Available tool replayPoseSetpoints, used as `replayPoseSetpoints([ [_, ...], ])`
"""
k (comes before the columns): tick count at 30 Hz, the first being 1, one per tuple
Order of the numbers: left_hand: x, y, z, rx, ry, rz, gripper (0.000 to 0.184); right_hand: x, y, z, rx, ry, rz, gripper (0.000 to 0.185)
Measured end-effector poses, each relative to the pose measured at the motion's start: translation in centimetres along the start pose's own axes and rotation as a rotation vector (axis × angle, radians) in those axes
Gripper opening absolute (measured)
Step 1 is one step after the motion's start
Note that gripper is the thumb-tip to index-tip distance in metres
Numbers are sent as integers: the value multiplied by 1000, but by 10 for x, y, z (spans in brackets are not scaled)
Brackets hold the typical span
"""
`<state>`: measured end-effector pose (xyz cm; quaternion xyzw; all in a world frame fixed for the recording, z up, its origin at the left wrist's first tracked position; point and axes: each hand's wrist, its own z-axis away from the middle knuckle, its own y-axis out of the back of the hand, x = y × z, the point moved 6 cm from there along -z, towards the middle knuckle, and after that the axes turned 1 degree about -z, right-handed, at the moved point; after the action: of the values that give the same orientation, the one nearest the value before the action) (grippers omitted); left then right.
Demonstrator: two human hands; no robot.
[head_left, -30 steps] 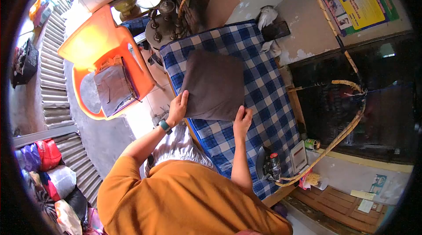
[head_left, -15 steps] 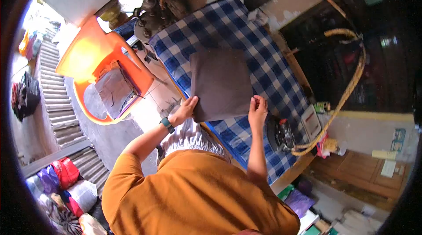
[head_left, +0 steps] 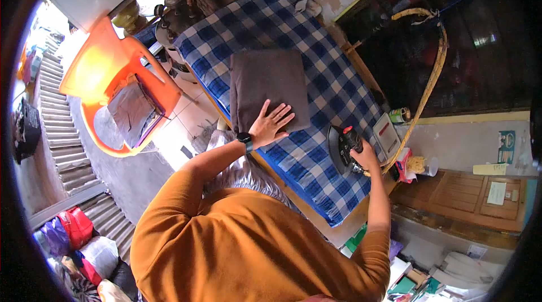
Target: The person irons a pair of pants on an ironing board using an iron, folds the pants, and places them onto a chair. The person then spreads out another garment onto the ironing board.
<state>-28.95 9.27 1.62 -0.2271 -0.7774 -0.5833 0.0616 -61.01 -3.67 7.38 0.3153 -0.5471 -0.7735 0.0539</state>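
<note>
A folded dark grey cloth [head_left: 268, 79] lies flat on the blue-and-white checked cover [head_left: 330, 90] of the table. Spread over its near edge is my left hand [head_left: 270, 127], fingers apart and palm down, with a dark watch on the wrist. To the right, my right hand [head_left: 367, 155] is wrapped around the handle of a black clothes iron [head_left: 340, 147]. The iron stands on the checked cover near its right side, apart from the grey cloth. Part of the iron's rear is hidden by my right hand.
An orange plastic chair [head_left: 90, 70] at the left holds folded clothes [head_left: 132, 110]. A red-and-white flat box [head_left: 387, 135] and a tin [head_left: 400, 115] sit beyond the iron. A cloth-wrapped cord [head_left: 432, 90] hangs at the right. Bags [head_left: 76, 226] lie lower left.
My right hand has let go of the cloth's edge and moved right onto the iron's handle. My left hand has shifted from gripping the cloth's corner to lying flat on it.
</note>
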Motion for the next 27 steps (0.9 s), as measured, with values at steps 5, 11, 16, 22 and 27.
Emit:
replayPoseSetpoints([
  [5, -77, 69, 2, 307, 618, -199, 64, 19, -21, -7, -190, -540, -668, 20],
  [11, -211, 68, 5, 427, 1023, 434, 40, -74, -16, -44, 102, -666, -780, 13],
  [16, -231, 62, 3, 522, 996, 742, 32, -173, -6, -109, 30, -336, -702, 21],
  [22, -265, 37, 20, 439, 986, 1039, 27, -210, -53, -231, 15, -457, -607, 31],
  [27, -273, 32, 17, 320, 957, 1248, 25, -232, -61, -239, -299, -358, -589, 30],
])
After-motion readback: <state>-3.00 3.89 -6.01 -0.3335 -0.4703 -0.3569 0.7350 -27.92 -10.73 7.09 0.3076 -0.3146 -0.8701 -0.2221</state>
